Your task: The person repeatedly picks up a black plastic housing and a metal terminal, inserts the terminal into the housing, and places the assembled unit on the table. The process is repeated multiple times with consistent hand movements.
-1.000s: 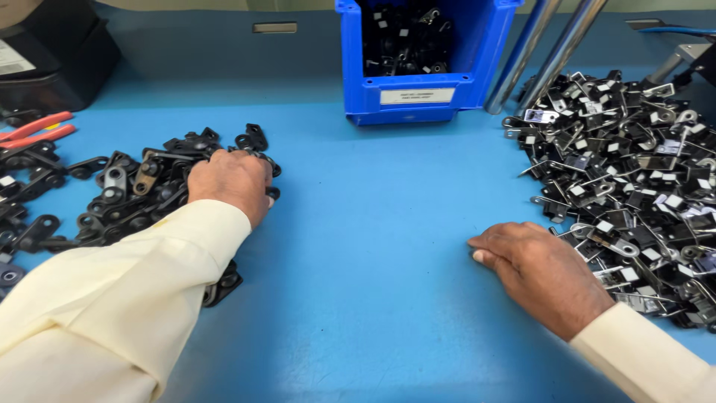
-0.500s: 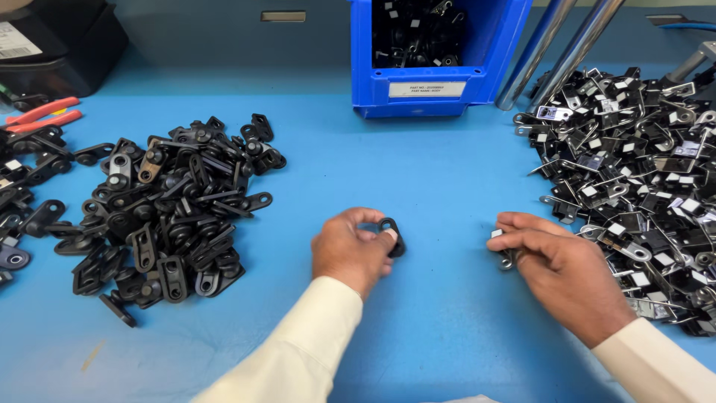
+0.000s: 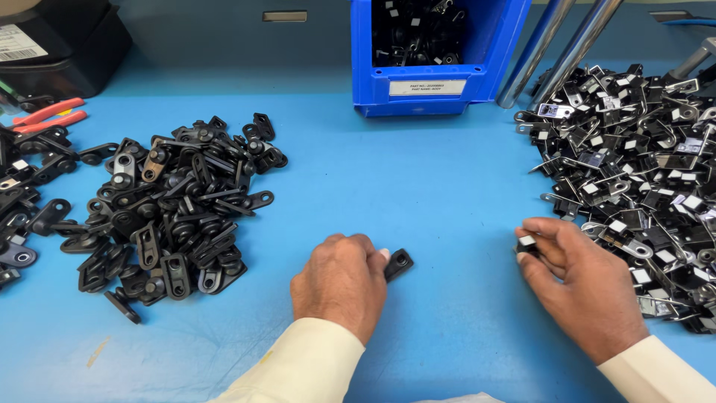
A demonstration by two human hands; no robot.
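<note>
left hand [image 3: 339,283] around black link [image 3: 399,263]

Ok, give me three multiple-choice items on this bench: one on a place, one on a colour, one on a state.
1. Where does the blue bin stand?
A. at the far edge, between the two piles
B. under the left hand
C. on the right pile

2. What colour are the plier handles at far left?
A. green
B. red
C. white

3. What is the left hand doing?
A. lying flat and empty
B. gripping the bin
C. pinching a small black part

Answers: 1 A, it sits at the back between the black link pile and the metal clip pile. 2 B, both handles are red. 3 C, the part sticks out from its fingertips.
</note>
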